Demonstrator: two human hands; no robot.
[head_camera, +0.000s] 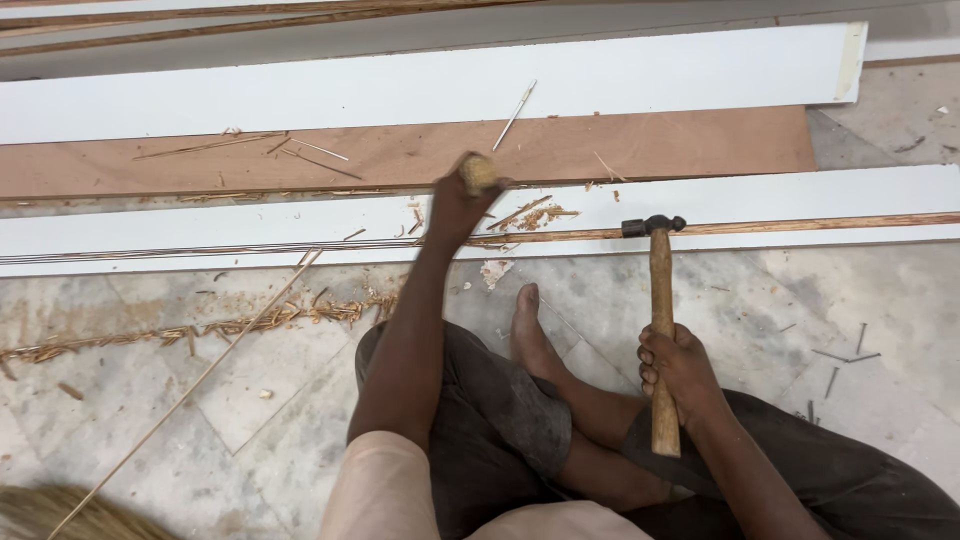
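In the head view, a hammer with a long pale wooden handle and a small dark metal head (662, 330) is being gripped by the right hand (678, 368), the fingers being wrapped closed around the lower part of the handle. The hammer is being held upright, with its head lying at the thin brown wooden edging strip (800, 225) that runs along the near white laminated board (200, 235). Whether the head is touching the strip cannot be told.

A small, rough, tan cylindrical object (479, 173) is being clasped by the left hand (458, 207), the fingers being curled shut around it so that only its top is being shown. This hand is being held over the near white board, at the edge of the long brown plywood plank (650, 145) lying just behind.

A second long white board (400, 85) is being shown beyond the plank. A thin metal nail (514, 115) is lying across the line between that board and the plank. Wood shavings and splinters (200, 330) are being seen scattered in a line over the pale marble floor (150, 420), and several loose nails (845, 360) are lying on the floor to the right. A bare foot (530, 335) is being rested on the floor between the two hands, with dark trousers (500, 420) being worn over the crossed legs.
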